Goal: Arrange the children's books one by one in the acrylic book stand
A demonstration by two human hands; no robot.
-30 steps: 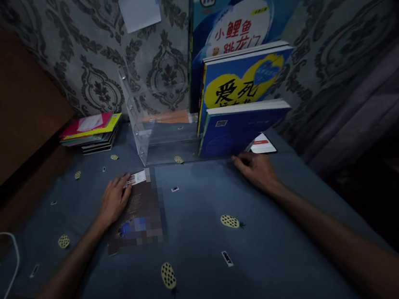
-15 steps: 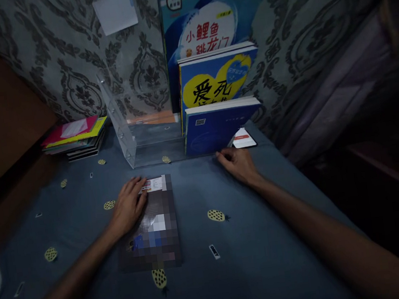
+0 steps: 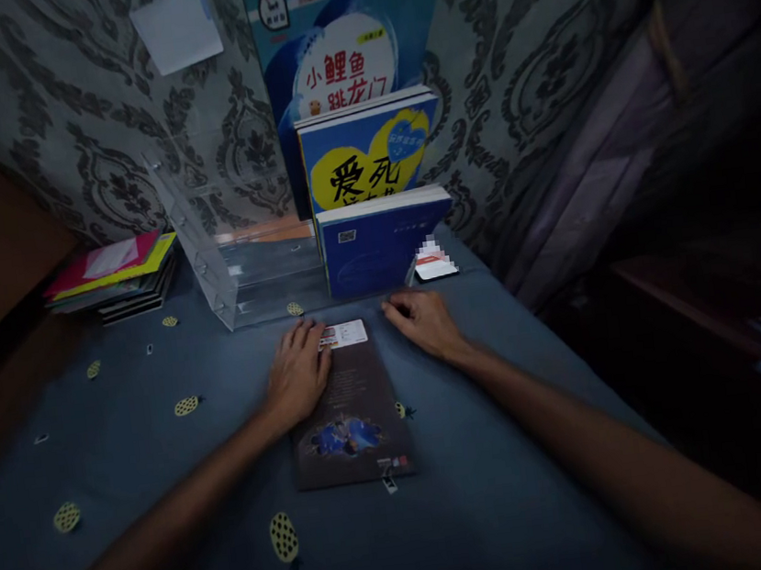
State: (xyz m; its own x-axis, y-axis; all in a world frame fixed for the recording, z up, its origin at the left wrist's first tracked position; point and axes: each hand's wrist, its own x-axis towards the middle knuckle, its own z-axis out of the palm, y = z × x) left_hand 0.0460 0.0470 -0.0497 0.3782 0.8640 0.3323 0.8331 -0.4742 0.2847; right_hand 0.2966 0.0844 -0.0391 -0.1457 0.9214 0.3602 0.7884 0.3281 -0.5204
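My left hand (image 3: pixel 298 374) lies with fingers outstretched on the upper left of a dark brown book (image 3: pixel 352 390). The book is flat on the cloth, with a white label near its top and a blue picture lower down. My right hand (image 3: pixel 425 321) rests on the cloth just right of the book's top, its fingers curled in and nothing visible in them. Behind it, a blue book (image 3: pixel 383 252) stands upright in a clear acrylic rack (image 3: pixel 200 252). A blue-and-yellow book (image 3: pixel 365 157) and a tall teal book (image 3: pixel 299 18) stand behind that one.
A stack of thin books (image 3: pixel 112 272) lies left of the rack. A phone-like object (image 3: pixel 437 264) with a bright screen lies at the rack's right. Patterned wallpaper (image 3: pixel 498 58) backs the table, whose blue-grey cloth (image 3: pixel 188 475) bears pineapple prints. A curtain (image 3: pixel 585 140) hangs at right.
My left hand has slid the dark brown book to the right across the cloth, closer to my right hand. My view has turned slightly right. My right hand stays near the rack's front.
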